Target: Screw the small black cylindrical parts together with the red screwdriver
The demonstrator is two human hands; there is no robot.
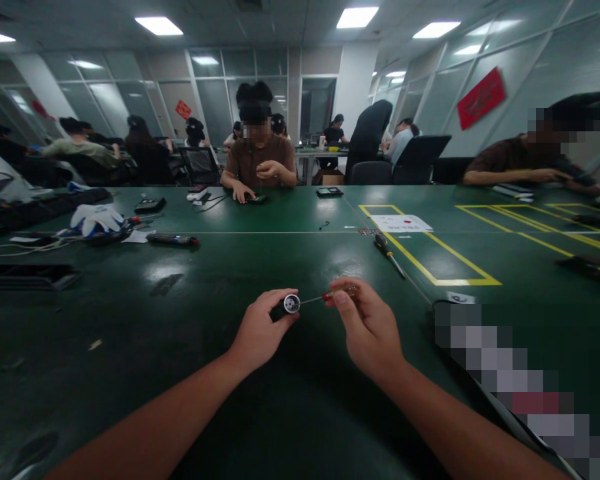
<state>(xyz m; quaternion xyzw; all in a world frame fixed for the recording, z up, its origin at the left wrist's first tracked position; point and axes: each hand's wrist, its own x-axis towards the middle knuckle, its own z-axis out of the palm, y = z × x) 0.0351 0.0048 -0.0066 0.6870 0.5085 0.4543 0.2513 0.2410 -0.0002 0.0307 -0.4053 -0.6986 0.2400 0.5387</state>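
Observation:
My left hand (264, 323) is closed around a dark cylindrical part (291, 305) with a silvery round rim. Its open end faces me, and small details show inside the ring; I cannot make out its exact kind. In my right hand (367, 320) is a screwdriver (329, 296) with a clear and red handle, pinched between thumb and fingers. The thin metal shaft points left, its tip at the ring's right side. Whether the tip touches a screw is too small to tell. Both hands are above the green table (200, 387).
A second screwdriver (390, 255), black and yellow, lies beyond my right hand near a white paper (401, 223) and yellow tape outlines. White-blue gloves (97, 220) and a dark cylindrical tool (173, 240) lie at left. A co-worker (259, 157) sits opposite, another at right.

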